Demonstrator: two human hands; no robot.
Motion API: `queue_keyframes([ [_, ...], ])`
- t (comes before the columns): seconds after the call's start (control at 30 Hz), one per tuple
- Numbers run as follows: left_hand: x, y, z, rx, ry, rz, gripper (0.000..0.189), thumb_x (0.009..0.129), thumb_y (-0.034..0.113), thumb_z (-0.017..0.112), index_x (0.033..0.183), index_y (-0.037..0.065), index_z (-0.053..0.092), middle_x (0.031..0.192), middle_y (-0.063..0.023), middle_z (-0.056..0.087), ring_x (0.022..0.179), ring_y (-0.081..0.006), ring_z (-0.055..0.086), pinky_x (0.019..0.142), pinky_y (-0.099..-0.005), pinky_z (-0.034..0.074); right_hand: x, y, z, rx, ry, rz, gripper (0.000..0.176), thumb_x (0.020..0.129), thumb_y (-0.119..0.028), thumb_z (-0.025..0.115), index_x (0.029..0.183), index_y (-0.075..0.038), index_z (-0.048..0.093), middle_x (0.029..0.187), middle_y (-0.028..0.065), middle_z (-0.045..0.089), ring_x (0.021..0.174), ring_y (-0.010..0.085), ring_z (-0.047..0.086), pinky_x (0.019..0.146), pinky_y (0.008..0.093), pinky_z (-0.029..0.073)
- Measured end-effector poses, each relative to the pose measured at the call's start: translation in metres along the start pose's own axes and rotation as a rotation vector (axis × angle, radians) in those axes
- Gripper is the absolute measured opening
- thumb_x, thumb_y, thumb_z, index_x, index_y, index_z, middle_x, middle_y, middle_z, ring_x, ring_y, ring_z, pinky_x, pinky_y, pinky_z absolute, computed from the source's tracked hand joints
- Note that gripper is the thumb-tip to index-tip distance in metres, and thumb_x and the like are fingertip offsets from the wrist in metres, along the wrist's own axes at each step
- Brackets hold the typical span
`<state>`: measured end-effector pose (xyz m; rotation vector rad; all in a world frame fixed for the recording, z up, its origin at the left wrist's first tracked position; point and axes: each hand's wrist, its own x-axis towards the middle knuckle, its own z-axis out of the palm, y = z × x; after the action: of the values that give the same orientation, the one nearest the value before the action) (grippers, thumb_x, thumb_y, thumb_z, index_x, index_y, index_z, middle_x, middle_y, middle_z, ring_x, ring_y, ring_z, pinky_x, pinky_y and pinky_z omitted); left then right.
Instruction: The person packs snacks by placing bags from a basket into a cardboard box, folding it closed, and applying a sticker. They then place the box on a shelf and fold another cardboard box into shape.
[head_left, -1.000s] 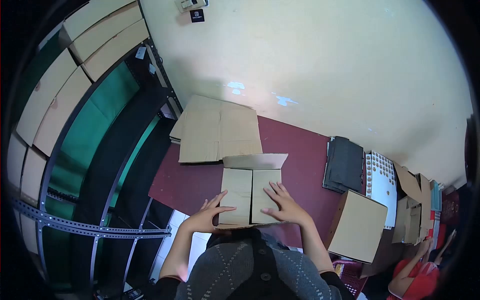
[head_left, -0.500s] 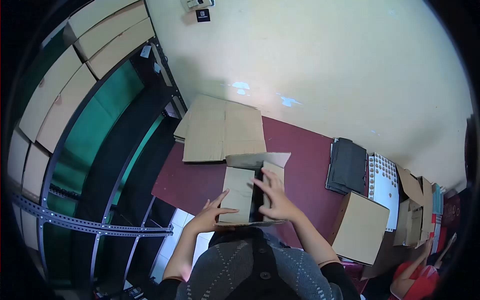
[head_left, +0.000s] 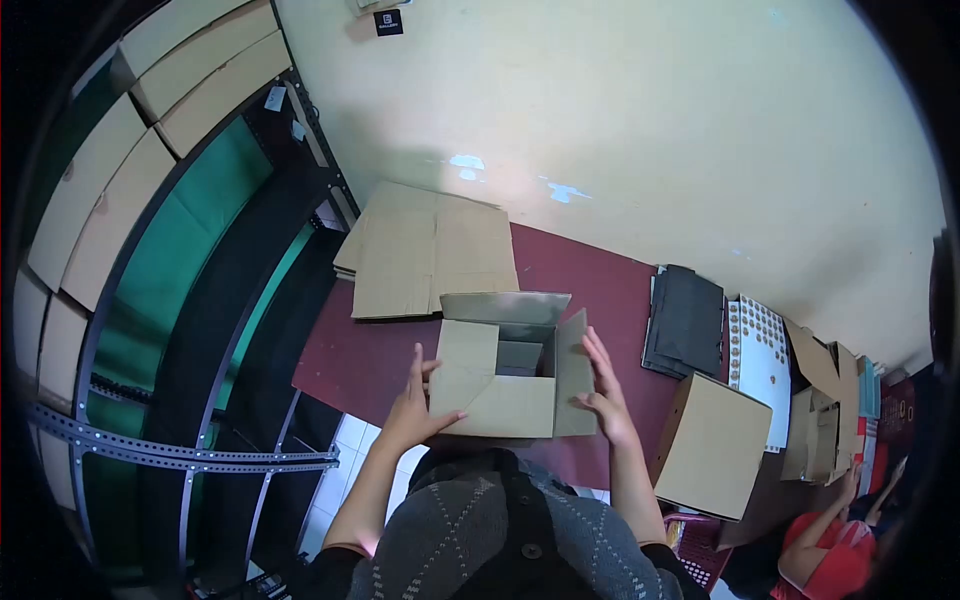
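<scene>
A small cardboard box stands in front of me with its top partly open. Its left flap and near flap are folded inward, with the near one overlapping the left. The far flap and right flap stand up, and the inside shows through the gap. My left hand rests at the box's left near corner, fingers apart along the side and thumb on the near flap. Against the outer face of the right flap lies my right hand, its fingers stretched out and thumb bent toward the flap.
Flat cardboard sheets lie at the table's back left. To the right are black sheets, a white studded board and a closed box. A metal shelf rack stands left. A person in red sits far right.
The near flap has been folded inward over the left flap. My right hand has moved from the box's top to the outside of the right flap, which now stands up.
</scene>
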<state>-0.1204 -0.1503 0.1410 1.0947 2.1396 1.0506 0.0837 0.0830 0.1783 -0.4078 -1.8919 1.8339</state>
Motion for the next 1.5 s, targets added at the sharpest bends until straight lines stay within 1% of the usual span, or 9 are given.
queue_keyframes([
  [0.17, 0.007, 0.003, 0.016, -0.176, 0.181, -0.094, 0.127, 0.062, 0.021, 0.083, 0.143, 0.018, -0.016, 0.141, -0.0266, 0.026, 0.116, -0.0381, 0.05, 0.093, -0.0443, 0.044, 0.0, 0.037, 0.037, 0.143, -0.137, 0.172, 0.058, 0.088, -0.029, 0.05, 0.141, -0.014, 0.032, 0.145, 0.0079, 0.034, 0.136, 0.0278, 0.025, 0.109, 0.0496, 0.014],
  [0.23, 0.009, -0.001, 0.02, -0.262, 0.217, -0.053, 0.114, 0.068, 0.01, 0.076, 0.145, 0.019, -0.006, 0.139, -0.0262, 0.032, 0.118, -0.0368, 0.048, 0.096, -0.0429, 0.042, -0.002, 0.05, 0.052, -1.059, -0.311, -0.111, 0.055, 0.09, -0.037, 0.049, 0.138, -0.014, 0.037, 0.141, 0.0078, 0.04, 0.134, 0.0299, 0.028, 0.107, 0.0563, 0.01],
  [0.5, 0.03, -0.007, 0.007, 0.012, 0.189, 0.118, 0.052, 0.077, 0.005, 0.064, 0.127, 0.015, 0.051, 0.141, -0.0222, 0.032, 0.13, -0.0383, 0.034, 0.105, -0.0397, 0.031, -0.011, 0.05, 0.071, -1.029, -0.219, -0.167, 0.05, 0.089, -0.036, 0.049, 0.134, -0.014, 0.043, 0.14, 0.0075, 0.04, 0.133, 0.0311, 0.03, 0.107, 0.0588, 0.008],
  [0.73, 0.099, -0.021, -0.023, -0.004, -0.233, 0.301, 0.057, 0.076, 0.001, 0.061, 0.129, 0.019, 0.05, 0.143, -0.0189, 0.031, 0.132, -0.0333, 0.032, 0.106, -0.0377, 0.03, -0.016, 0.048, 0.074, -1.013, -0.243, -0.274, 0.043, 0.084, -0.031, 0.056, 0.123, -0.015, 0.055, 0.133, 0.006, 0.049, 0.113, 0.0281, 0.048, 0.105, 0.0608, 0.012],
  [0.87, 0.137, -0.014, -0.021, 0.153, -0.374, 0.272, 0.062, 0.077, 0.005, 0.059, 0.134, 0.02, 0.043, 0.14, -0.0171, 0.036, 0.131, -0.0289, 0.034, 0.108, -0.0447, 0.025, -0.018, 0.054, 0.083, -0.937, -0.442, -0.256, 0.032, 0.081, -0.022, 0.059, 0.112, -0.01, 0.061, 0.129, 0.0076, 0.051, 0.107, 0.0261, 0.05, 0.104, 0.0599, 0.019],
  [0.9, 0.129, 0.013, -0.018, 0.376, -0.324, 0.156, 0.066, 0.076, 0.025, 0.065, 0.136, 0.02, 0.039, 0.137, -0.0177, 0.037, 0.13, -0.032, 0.034, 0.105, -0.0607, 0.017, -0.017, 0.057, 0.083, -0.917, -0.41, -0.298, 0.031, 0.082, -0.021, 0.058, 0.111, -0.01, 0.061, 0.127, 0.0078, 0.052, 0.106, 0.0267, 0.051, 0.105, 0.0588, 0.019],
  [1.0, 0.122, 0.035, 0.021, 0.619, -0.029, 0.128, 0.083, 0.069, 0.047, 0.068, 0.14, 0.021, 0.033, 0.14, -0.0197, 0.032, 0.133, -0.0392, 0.026, 0.1, -0.0699, 0.006, -0.012, 0.053, 0.077, -0.884, -0.358, -0.342, 0.029, 0.081, -0.015, 0.058, 0.109, -0.008, 0.061, 0.121, 0.0094, 0.055, 0.106, 0.0284, 0.052, 0.105, 0.0555, 0.024],
  [1.33, 0.125, 0.036, 0.062, 0.552, 0.187, 0.181, 0.09, 0.071, 0.063, 0.06, 0.142, 0.018, 0.028, 0.142, -0.0234, 0.025, 0.135, -0.0459, 0.011, 0.099, -0.0706, 0.0, 0.037, -0.016, 0.02, -1.072, 0.469, -0.344, 0.057, 0.072, -0.013, 0.069, 0.125, -0.012, 0.049, 0.129, 0.0168, 0.044, 0.122, 0.0383, 0.038, 0.103, 0.0502, 0.028],
  [1.5, 0.134, 0.024, 0.063, 0.549, 0.217, 0.178, 0.086, 0.073, 0.062, 0.059, 0.14, 0.016, 0.032, 0.141, -0.0227, 0.027, 0.134, -0.0446, 0.013, 0.1, -0.0697, -0.001, 0.06, 0.003, -0.016, -0.61, 0.233, 0.068, 0.041, 0.083, -0.015, 0.063, 0.118, 0.002, 0.054, 0.086, 0.0157, 0.067, 0.078, 0.0183, 0.064, 0.071, 0.0304, 0.049],
])
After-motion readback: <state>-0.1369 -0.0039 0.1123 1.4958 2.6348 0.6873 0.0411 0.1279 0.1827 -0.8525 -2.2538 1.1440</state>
